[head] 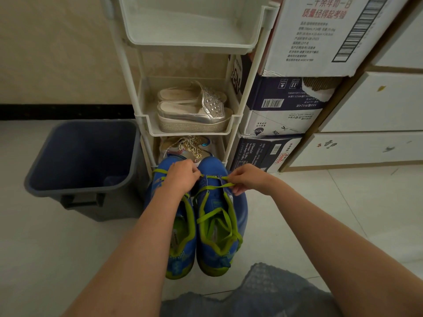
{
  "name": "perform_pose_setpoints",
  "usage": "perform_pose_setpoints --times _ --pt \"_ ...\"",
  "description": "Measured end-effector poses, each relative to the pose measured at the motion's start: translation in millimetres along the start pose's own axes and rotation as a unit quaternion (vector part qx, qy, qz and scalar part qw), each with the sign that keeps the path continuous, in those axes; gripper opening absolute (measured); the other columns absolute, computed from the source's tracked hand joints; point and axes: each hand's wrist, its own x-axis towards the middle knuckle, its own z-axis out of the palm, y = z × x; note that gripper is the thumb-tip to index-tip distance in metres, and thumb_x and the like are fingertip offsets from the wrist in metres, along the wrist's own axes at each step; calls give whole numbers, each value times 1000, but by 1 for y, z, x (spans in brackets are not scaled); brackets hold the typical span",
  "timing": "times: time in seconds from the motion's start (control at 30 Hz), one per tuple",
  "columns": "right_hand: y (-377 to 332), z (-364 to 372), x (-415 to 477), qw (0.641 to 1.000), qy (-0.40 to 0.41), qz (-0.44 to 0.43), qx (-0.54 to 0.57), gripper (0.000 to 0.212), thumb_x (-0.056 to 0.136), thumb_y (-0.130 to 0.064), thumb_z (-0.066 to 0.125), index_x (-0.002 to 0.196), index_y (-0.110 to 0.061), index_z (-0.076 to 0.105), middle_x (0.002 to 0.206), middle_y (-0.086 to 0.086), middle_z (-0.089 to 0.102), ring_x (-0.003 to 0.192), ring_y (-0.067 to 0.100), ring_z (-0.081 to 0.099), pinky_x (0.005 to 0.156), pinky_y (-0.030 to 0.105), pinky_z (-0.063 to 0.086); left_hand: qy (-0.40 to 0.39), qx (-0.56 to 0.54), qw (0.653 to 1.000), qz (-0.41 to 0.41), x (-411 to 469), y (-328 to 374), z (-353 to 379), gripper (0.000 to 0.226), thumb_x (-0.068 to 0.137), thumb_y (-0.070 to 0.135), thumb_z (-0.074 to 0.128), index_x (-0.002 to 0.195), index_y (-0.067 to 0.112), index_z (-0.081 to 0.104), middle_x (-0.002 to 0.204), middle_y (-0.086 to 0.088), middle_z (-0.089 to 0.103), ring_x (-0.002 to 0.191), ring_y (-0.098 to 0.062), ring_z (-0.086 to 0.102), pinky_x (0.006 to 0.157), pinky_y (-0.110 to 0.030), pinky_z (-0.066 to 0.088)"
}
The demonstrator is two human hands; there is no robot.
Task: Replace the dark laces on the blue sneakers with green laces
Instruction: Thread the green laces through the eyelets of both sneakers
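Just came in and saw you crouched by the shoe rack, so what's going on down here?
A person is lacing a pair of blue sneakers on the floor in front of the white shoe rack. The left hand and right hand each pinch the green lace near the toe end of the right-side sneaker. Green lace already crosses both shoes, with loose lengths trailing toward the heels. No dark laces are visible. A grey bin stands to the left.

Single head-worn wide-angle view, looking forward and steeply down. Close over the floor (68, 236); both forearms reach in from the bottom edge. Shelf rack (192, 124) straight ahead, near; straight lines bow toward the edges.
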Motion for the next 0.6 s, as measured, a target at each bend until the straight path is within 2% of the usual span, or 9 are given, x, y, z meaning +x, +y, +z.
perform_pose_setpoints --times 0.1,0.23,0.4,0.5,0.6 --pt "-1 -1 -2 1000 -11 17 24 17 95 -8 53 84 1 62 73 15 63 58 16 63 61 23 58 -1 -24 1000 -17 1 1 0 25 95 21 49 102 1 61 105 -14 66 98 -31 58 87 -43 46" --pt "-3 -2 -1 998 26 42 37 22 91 -7 55 103 10 63 79 17 63 64 19 63 58 24 58 1 -38 999 -28 2 1 0 24 93 21 50 100 0 61 101 -14 67 96 -28 58 82 -40 45" --pt "-6 4 1 997 39 45 49 14 92 -9 55 91 4 61 77 17 60 62 21 60 56 25 58 13 -66 997 -29 3 -1 2 16 94 19 51 102 6 51 100 -8 67 98 -25 58 82 -38 44" --pt "-5 6 2 998 33 41 35 12 91 -9 58 84 0 62 71 13 61 60 19 59 54 24 57 10 -66 998 -19 5 -6 1 17 91 10 55 107 12 48 96 -6 60 95 -26 59 83 -41 47" --pt "-5 5 2 998 26 35 34 14 91 -13 61 92 1 63 73 12 61 59 17 59 53 23 57 -6 -48 999 -5 6 -9 3 14 89 12 55 99 20 59 96 -4 66 93 -22 60 86 -40 49"
